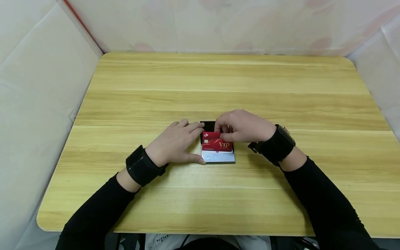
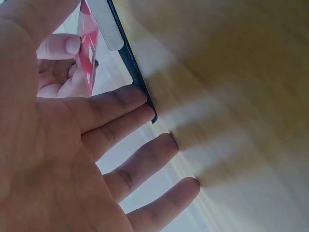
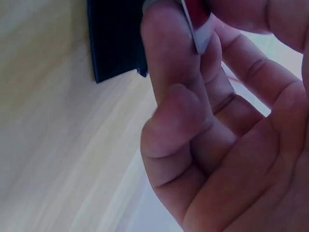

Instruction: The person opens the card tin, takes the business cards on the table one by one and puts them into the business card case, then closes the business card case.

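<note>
A red card (image 1: 217, 141) printed "VIP" lies over a flat card holder (image 1: 217, 158), black at its far end and silvery at its near end. My right hand (image 1: 245, 125) pinches the card's far right corner between thumb and fingers; the right wrist view shows the card's edge (image 3: 200, 29) between them. To the left, my left hand (image 1: 179, 142) rests with its fingers extended. Its thumb touches the holder's near left corner, and two fingertips touch the black edge (image 2: 137, 77) in the left wrist view, the other two resting on the table.
Both hands work near the middle of a wood-grain table (image 1: 156, 80) with rounded corners. Pale fabric walls (image 1: 200, 26) stand behind it and at both sides. Black bands (image 1: 143, 166) wrap both wrists. The person's lap shows below the near edge.
</note>
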`<control>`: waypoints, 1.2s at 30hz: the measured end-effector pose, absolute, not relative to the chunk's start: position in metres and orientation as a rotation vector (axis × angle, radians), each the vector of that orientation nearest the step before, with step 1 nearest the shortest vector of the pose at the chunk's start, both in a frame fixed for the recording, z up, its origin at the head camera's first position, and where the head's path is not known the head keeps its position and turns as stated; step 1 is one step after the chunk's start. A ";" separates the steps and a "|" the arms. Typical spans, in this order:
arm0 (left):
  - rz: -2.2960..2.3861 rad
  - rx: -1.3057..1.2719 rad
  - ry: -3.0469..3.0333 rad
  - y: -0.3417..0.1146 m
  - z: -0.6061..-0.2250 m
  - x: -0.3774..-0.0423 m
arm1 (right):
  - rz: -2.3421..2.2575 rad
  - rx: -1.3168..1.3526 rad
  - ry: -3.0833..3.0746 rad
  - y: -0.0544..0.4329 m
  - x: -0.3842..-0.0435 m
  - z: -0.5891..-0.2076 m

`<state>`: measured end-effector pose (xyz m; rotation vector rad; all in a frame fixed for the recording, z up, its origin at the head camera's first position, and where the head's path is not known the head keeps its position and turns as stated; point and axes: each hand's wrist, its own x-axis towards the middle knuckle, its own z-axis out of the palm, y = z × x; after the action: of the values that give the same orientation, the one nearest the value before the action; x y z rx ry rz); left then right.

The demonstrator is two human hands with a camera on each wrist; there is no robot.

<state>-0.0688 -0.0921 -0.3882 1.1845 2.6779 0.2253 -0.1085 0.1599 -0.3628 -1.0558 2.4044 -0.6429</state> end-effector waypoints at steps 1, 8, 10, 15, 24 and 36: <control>0.225 1.187 2.677 -0.092 -0.388 -0.069 | -0.641 -1.050 2.392 0.160 -0.108 -0.364; 0.217 1.191 2.673 -0.093 -0.388 -0.068 | -0.609 -1.032 2.361 0.156 -0.106 -0.368; 0.215 1.192 2.675 -0.093 -0.388 -0.069 | -0.596 -1.031 2.366 0.155 -0.106 -0.369; 0.227 1.194 2.670 -0.092 -0.388 -0.068 | -0.546 -1.045 2.327 0.152 -0.101 -0.370; 0.227 1.198 2.672 -0.093 -0.387 -0.067 | -0.540 -1.112 2.322 0.147 -0.094 -0.369; 0.247 1.127 2.708 -0.096 -0.387 -0.066 | -0.476 -1.077 2.357 0.137 -0.092 -0.369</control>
<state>-0.0664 -0.0957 -0.3874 1.1269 2.7083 0.2474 -0.0916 0.1370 -0.3690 -1.0769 2.3574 -0.4760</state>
